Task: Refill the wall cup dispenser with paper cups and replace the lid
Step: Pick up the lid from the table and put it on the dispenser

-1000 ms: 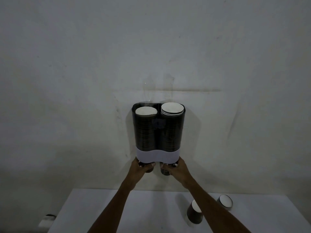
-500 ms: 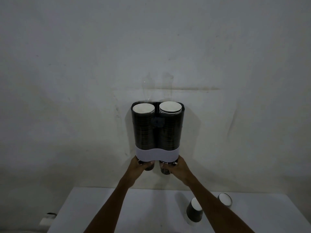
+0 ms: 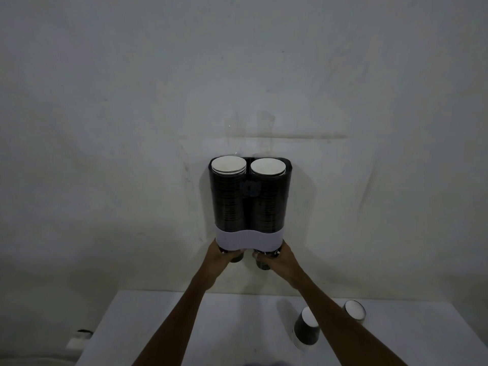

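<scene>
A dark twin-tube cup dispenser (image 3: 249,202) with a white band (image 3: 249,240) at its base hangs on the wall. Both tubes hold stacks of dark paper cups. The white bottom of the left stack (image 3: 229,166) and of the right stack (image 3: 268,167) shows at the uncovered top. My left hand (image 3: 221,256) grips the cup sticking out under the left tube. My right hand (image 3: 277,260) grips the cup under the right tube. Both are pressed up against the white band.
Below the dispenser stands a white table (image 3: 211,326). Two dark paper cups lie on its right side, one (image 3: 306,331) beside my right forearm and one (image 3: 355,311) further right. A small white object (image 3: 79,339) sits low at the left, off the table.
The left stack has risen a little, and several of its rims now show at the top. The right stack has sunk slightly. Both hands stay under the dispenser.
</scene>
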